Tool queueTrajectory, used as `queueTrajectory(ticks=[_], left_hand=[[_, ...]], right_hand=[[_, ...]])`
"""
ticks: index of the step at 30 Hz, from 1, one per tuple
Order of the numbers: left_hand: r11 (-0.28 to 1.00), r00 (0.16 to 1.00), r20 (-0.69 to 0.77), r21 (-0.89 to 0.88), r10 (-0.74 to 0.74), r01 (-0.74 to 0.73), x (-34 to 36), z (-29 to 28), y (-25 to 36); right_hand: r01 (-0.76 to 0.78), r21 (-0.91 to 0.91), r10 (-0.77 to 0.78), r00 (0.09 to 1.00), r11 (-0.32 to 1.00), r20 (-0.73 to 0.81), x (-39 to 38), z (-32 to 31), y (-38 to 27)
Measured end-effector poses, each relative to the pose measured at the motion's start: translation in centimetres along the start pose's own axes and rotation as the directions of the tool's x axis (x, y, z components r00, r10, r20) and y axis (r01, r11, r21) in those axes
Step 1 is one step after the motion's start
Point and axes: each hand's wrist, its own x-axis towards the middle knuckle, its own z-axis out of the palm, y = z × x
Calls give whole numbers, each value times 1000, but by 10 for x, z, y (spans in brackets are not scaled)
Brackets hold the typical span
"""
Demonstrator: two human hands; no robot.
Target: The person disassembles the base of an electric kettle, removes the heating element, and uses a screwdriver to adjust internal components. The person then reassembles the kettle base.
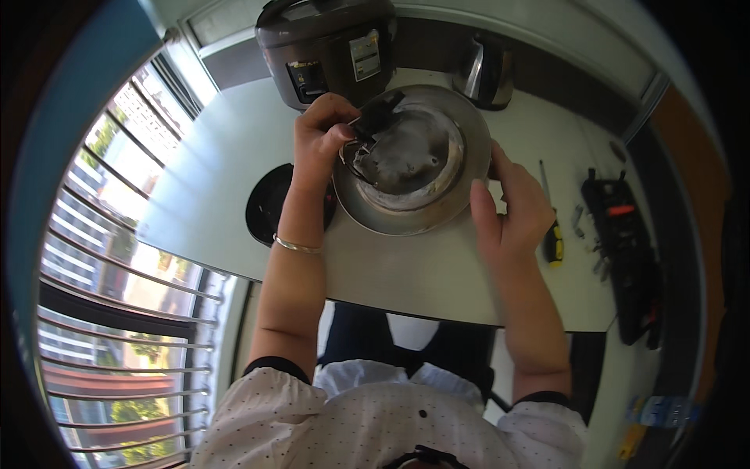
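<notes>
In front of me is a round, grey metal pan-like piece point(457, 191) with a wide rim and a stained, dull middle. A dark block-like part point(380, 116) sits at its upper left. My left hand point(324, 133) pinches this dark part between thumb and fingers; I cannot tell whether it is fixed to the metal. My right hand point(516, 207) grips the right rim, its fingertips partly hidden behind the edge. Whether the metal piece rests on the table or is held above it is unclear. A round black dish-like thing point(267, 207) lies partly behind my left forearm.
A dark rice cooker point(328, 59) stands at the back of the white table point(406, 273), with a metal and black kettle point(484, 74) right of it. A yellow-black screwdriver point(553, 242), small metal bits point(601, 262) and a black tool case point(621, 234) lie right. A barred window point(117, 313) is left.
</notes>
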Motion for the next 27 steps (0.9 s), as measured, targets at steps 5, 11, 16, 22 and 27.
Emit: queueTrajectory(ticks=[5,11,16,22,27], left_hand=[[993,996,39,-82,-80,83,4,-4,-2],[985,991,107,-142,-85,100,8,-15,-9],[978,990,122,-184,-72,94,8,-29,-7],[966,986,143,-229,-86,118,10,-19,-13],[966,988,127,-234,-87,115,8,-20,-9]], right_hand=[[-173,153,161,983,973,91,8,-3,-5],[-314,309,260,944,898,203,16,2,-17],[-348,232,254,899,908,356,40,-5,-31],[27,226,-135,868,974,477,93,0,-20],[244,424,-468,669,872,578,118,35,-25]])
